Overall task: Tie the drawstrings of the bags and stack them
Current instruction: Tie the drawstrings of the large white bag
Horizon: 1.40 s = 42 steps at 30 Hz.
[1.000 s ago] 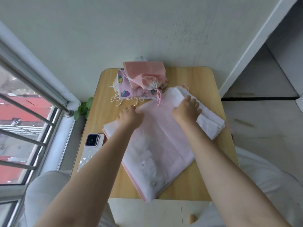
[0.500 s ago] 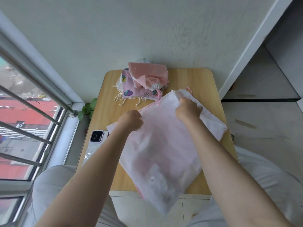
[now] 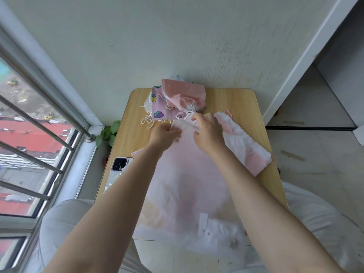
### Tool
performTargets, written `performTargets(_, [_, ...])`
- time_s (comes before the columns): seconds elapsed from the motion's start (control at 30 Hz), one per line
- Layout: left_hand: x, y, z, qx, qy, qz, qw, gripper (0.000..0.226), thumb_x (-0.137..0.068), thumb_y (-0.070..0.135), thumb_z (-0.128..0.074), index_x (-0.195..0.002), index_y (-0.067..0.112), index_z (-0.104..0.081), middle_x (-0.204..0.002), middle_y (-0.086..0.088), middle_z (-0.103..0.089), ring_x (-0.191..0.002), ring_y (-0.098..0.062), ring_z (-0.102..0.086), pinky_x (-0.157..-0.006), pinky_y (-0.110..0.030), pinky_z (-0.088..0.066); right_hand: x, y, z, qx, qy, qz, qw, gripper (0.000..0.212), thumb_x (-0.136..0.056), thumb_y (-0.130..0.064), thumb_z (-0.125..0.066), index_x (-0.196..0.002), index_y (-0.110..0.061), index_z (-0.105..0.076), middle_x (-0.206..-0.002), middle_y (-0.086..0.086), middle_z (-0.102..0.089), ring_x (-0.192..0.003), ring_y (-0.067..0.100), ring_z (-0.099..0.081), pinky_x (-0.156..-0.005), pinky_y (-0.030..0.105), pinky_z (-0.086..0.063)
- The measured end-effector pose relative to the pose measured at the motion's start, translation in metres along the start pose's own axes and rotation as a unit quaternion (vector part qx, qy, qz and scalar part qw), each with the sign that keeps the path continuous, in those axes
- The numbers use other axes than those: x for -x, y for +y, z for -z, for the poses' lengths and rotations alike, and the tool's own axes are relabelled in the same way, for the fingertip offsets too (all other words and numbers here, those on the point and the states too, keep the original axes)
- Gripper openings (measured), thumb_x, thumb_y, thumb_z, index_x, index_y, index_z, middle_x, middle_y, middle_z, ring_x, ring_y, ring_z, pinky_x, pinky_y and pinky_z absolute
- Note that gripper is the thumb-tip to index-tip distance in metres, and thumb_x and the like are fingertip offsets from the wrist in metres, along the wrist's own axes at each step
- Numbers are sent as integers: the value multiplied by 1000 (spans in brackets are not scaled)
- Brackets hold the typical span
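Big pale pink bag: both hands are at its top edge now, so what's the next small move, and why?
Probably pull the drawstring ends apart to cinch the mouth shut. Both the left hand and right hand grip the gathered top of the big pale pink bag, whose body still lies spread flat on the table, not yet tied. The pile of tied bags waits just behind.

A wooden table (image 3: pixel 240 107) carries fabric bags (image 3: pixel 183 95) and a phone (image 3: pixel 118 166).

The person's left hand (image 3: pixel 164 134) and right hand (image 3: pixel 208 133) are bare, with both forearms uncovered and no sleeves, rings or watch showing, and light grey trousers (image 3: pixel 65 223) cover the knees below.
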<state>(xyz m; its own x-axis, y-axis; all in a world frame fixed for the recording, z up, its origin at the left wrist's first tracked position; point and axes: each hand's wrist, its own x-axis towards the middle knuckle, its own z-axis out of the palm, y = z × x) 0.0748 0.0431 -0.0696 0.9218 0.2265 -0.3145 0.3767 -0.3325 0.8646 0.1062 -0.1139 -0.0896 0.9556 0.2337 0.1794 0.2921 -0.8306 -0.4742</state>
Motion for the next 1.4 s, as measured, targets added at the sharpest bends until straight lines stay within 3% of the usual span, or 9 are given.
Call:
performTargets(0.17, [7,0,1,-6,1,11,1000,16,-84,13,-70,-69,15,-63,-56,6,-59,-56,-14,-45,-49,-21,-33,-4,2,3,31,-58,6,998,18,-94,-20,-55,-109,-17,-65,-120,5,-55,-115,29,-48,-91,37,-34])
performTargets(0.3, [12,-5,8,102,1,24,994,17,-86,35,-69,-89,18,-73,-85,-5,-72,-74,-20,-63,-73,-34,-52,0,-11,-5,52,-39,36,997,9,-94,-19,-55,-98,-18,-63,-111,1,-57,-115,26,-45,-91,38,-29])
performTargets(0.37, [10,-7,12,145,41,44,988,21,-82,45,-68,-89,26,-76,-95,-2,-72,-80,-17,-64,-76,-33,-52,2,-20,-11,51,-30,61,996,8,-93,-18,-55,-97,-19,-63,-107,0,-59,-114,25,-46,-93,39,-28])
performTargets(0.53, [8,-19,28,198,162,92,962,16,-89,21,-59,-81,17,-72,-74,6,-68,-67,-12,-55,-58,-22,-41,10,-46,-28,14,-51,106,993,9,-93,-18,-53,-96,-13,-59,-94,4,-67,-92,31,-59,-79,36,-38])
performTargets(0.7, [5,-42,57,310,264,199,891,19,-95,19,-42,-88,13,-59,-69,-1,-54,-68,-19,-48,-59,-27,-35,9,-31,-24,68,-69,8,995,32,-99,-29,-35,-98,-12,-62,-101,8,-68,-98,31,-60,-84,38,-37])
performTargets(0.87, [3,-57,62,292,310,191,884,25,-97,24,-37,-95,11,-59,-77,-4,-50,-74,-21,-45,-62,-29,-34,12,-2,-8,80,-112,-156,978,47,-103,-39,-26,-87,-11,-60,-90,9,-65,-91,31,-56,-95,42,-35])
performTargets(1.03, [0,-60,53,278,291,179,898,31,-101,31,-37,-90,14,-61,-76,-3,-52,-67,-16,-47,-59,-26,-36,14,15,-1,-169,-102,-318,927,48,-92,-49,-46,-59,-15,-38,-61,-2,-41,-56,18,-42,-56,30,-33])
performTargets(1.23, [-6,-72,58,274,321,217,880,37,-102,36,-38,-76,21,-60,-74,-2,-49,-64,-16,-44,-57,-27,-37,17,37,11,-296,-1,-453,841,40,-95,-45,-44,-75,-11,-50,-71,-1,-50,-69,15,-50,-71,32,-40])
performTargets(1.4, [0,-75,60,370,305,228,847,32,-103,30,-38,-83,15,-58,-64,-3,-48,-59,-16,-58,-55,-27,-48,22,45,20,-451,37,-509,732,20,-85,-38,-51,-77,-21,-52,-68,-5,-43,-49,12,-33,-43,26,-27])
